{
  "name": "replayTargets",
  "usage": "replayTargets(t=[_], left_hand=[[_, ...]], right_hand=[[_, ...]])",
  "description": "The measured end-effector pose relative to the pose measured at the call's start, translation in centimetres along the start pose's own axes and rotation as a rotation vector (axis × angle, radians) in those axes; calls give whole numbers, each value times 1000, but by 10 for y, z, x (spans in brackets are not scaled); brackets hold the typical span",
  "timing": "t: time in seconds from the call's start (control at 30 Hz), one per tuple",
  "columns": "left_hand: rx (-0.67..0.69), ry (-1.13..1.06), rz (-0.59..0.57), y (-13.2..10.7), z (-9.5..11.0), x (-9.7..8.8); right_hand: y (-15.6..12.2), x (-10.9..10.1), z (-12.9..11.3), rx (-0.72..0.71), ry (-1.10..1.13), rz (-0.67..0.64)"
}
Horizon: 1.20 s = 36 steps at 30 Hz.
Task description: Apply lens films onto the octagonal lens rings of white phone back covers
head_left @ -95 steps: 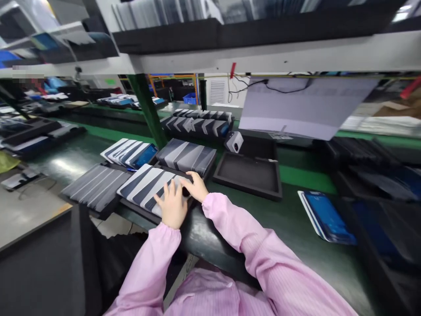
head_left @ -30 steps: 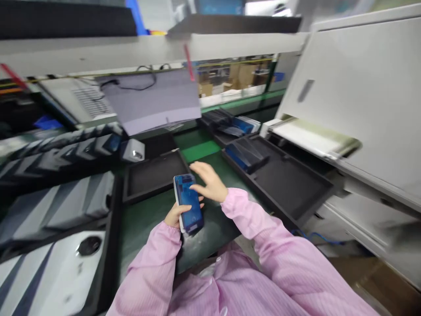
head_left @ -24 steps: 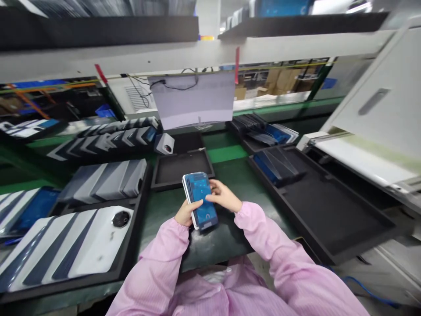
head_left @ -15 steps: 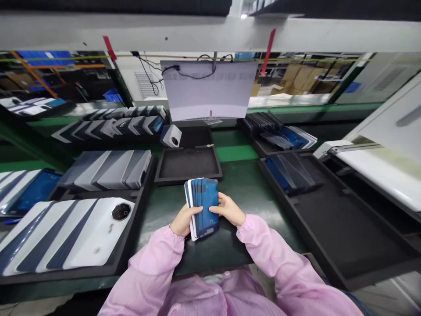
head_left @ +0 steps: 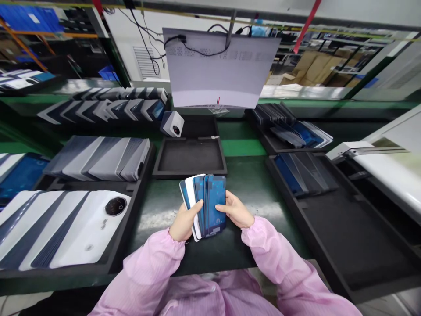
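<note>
A fanned stack of thin phone back covers (head_left: 216, 206) is held upright over the dark green bench, blue film sides toward me and white edges showing at left. My left hand (head_left: 187, 218) grips the stack's left side, thumb laid across the front. On the right edge, my right hand (head_left: 237, 211) pinches the front blue covers between thumb and fingers. Fingers behind the stack are hidden. Left of my hands, white phone back covers (head_left: 86, 235) with round dark camera areas lie overlapped in a black tray (head_left: 122, 245).
An empty-looking black foam tray (head_left: 190, 156) sits ahead, below a monitor's back (head_left: 217, 70). Grey covers (head_left: 101, 158) fill the tray at left. At right, a long black tray (head_left: 355, 237) holds dark translucent sheets (head_left: 307, 173). A white machine (head_left: 391, 171) stands beyond it.
The stack has spread wider, its front blue covers shifting right with my right hand. A white cover now shows more at left. The camera view has tilted down slightly.
</note>
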<state>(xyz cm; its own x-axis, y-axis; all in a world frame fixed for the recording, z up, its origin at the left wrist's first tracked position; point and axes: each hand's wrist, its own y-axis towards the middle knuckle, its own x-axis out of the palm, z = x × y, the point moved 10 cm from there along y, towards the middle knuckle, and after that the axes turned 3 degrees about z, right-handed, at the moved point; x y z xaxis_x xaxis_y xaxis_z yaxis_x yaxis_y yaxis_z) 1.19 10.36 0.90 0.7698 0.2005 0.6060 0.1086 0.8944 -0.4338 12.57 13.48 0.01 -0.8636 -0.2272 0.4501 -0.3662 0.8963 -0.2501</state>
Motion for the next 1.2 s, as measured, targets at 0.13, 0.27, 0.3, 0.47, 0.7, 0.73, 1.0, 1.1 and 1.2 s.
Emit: replayTargets(t=[0.13, 0.27, 0.3, 0.47, 0.7, 0.73, 1.0, 1.1, 1.2], left_hand=[[43, -1, 30, 4, 5, -2], [-11, -110, 46, 5, 5, -5], [-13, -125, 44, 5, 7, -6], [13, -103, -63, 10, 19, -3], [-87, 200, -139, 8, -7, -2], [-70, 266, -159, 6, -9, 1], [-139, 173, -175, -3, -12, 3], [-49, 159, -102, -2, -3, -1], [81, 190, -16, 0, 6, -3]], right_hand=[[2, -4, 0, -6, 5, 23], [4, -11, -2, -16, 47, 58], [5, -13, -4, -16, 57, 64], [5, -23, -24, -65, 98, 46], [-11, -11, -36, -60, -60, -67], [-11, -9, -33, -38, -71, -64], [-6, -50, -49, -160, 32, 232], [-6, -67, -51, -215, 172, 341], [-1, -68, -38, -164, 218, 381]])
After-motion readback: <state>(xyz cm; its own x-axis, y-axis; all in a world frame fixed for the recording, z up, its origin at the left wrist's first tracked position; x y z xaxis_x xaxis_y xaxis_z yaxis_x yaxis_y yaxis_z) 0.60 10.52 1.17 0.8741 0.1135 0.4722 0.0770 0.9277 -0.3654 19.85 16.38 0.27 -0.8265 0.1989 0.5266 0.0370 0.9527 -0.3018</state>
